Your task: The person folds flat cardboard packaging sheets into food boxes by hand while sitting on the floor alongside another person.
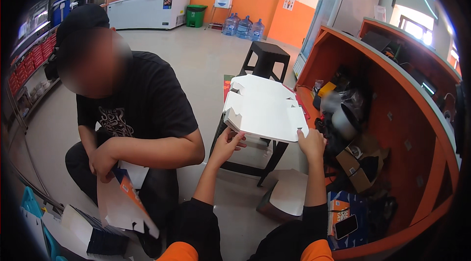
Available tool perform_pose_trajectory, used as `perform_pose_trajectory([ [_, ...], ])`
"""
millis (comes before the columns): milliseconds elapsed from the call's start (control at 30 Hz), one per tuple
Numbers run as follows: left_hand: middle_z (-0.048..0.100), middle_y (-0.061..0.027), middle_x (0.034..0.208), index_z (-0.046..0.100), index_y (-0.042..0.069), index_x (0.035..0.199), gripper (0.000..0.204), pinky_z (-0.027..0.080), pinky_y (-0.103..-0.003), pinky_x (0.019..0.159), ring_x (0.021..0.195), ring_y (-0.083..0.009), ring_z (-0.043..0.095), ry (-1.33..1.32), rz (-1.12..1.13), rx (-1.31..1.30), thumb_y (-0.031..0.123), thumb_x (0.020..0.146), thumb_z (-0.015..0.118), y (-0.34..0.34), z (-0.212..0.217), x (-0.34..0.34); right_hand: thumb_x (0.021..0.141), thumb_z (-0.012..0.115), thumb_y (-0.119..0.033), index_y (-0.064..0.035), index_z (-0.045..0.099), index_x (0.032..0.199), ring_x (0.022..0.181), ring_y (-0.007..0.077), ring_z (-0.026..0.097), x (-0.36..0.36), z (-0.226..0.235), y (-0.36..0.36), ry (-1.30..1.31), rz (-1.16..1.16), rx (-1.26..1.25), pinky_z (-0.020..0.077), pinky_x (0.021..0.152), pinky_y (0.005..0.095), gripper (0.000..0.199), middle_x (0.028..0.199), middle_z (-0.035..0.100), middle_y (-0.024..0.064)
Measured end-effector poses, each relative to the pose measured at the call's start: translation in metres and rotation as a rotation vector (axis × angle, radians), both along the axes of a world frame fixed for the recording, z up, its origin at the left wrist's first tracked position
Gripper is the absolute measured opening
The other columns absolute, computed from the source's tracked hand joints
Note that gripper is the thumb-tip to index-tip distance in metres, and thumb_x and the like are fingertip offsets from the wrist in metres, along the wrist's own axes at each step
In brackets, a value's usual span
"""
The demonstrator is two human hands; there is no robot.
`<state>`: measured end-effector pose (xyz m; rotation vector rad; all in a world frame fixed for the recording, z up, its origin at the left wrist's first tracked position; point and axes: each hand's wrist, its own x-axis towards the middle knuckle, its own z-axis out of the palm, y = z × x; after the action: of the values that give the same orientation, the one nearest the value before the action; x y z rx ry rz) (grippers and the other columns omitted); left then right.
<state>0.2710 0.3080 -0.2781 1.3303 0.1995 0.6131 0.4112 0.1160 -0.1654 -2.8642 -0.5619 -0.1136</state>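
Note:
A stack of flat white cardboard box blanks (265,104), with notched and slotted edges, lies on a dark stool in front of me. My left hand (228,145) is at the stack's near left corner, its fingers apart and against the edge. At the near right corner, my right hand (312,144) grips the cardboard, thumb on top and the other fingers partly hidden beneath. The near left flaps of the stack stand slightly fanned.
A person (132,99) in black crouches at left, holding a printed cardboard sheet (125,197). A black stool (267,57) stands behind the stack. On the right is an orange counter (402,128) with cluttered shelves. A phone (346,226) rests on a blue box near my right arm.

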Motion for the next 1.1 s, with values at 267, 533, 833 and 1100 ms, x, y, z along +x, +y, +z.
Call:
perform_pose_trajectory([
  [267,0.058,-0.0068,0.087,0.046,0.006,0.113,0.041,0.046,-0.023,0.06,0.072,-0.0145,0.061,-0.012,-0.008,-0.003,0.033,0.084,0.055,-0.005,0.001,0.003,0.076,0.059,-0.031,0.0105,0.046,0.112,0.115,0.0325,0.038,-0.002,-0.037,0.004,-0.607,0.075,-0.029,0.0231,0.1,0.0424,0.056,0.113,0.049,0.0228],
  [533,0.058,-0.0068,0.086,0.046,0.008,0.113,0.038,0.046,-0.023,0.056,0.07,-0.0146,0.061,-0.007,0.027,-0.026,0.031,0.085,0.055,-0.008,0.002,0.013,0.078,0.055,-0.017,0.0043,0.052,0.109,0.116,0.0318,0.037,-0.012,-0.031,0.012,-0.611,0.157,0.091,0.0265,0.098,0.0405,0.037,0.115,0.047,0.0223],
  [833,0.059,-0.0053,0.057,0.059,0.001,0.066,0.057,0.045,-0.023,0.051,0.055,-0.0121,0.059,0.15,-0.102,0.142,0.047,0.09,0.034,-0.012,0.016,-0.001,0.084,0.04,-0.01,-0.0055,0.057,0.097,0.07,0.0368,0.06,-0.014,-0.001,0.022,-0.605,0.035,0.55,0.0452,0.058,0.0457,0.022,0.073,0.059,0.0219],
  [1100,0.061,-0.0054,0.085,0.054,0.006,0.101,0.052,0.05,-0.025,0.061,0.068,-0.0151,0.062,0.13,-0.42,-0.091,0.047,0.091,0.024,-0.008,0.036,-0.016,0.091,0.044,-0.014,0.003,0.053,0.109,0.056,0.0103,0.057,-0.033,0.011,0.003,-0.32,0.26,1.421,0.0457,0.044,0.0213,0.026,0.09,0.06,0.012],
])
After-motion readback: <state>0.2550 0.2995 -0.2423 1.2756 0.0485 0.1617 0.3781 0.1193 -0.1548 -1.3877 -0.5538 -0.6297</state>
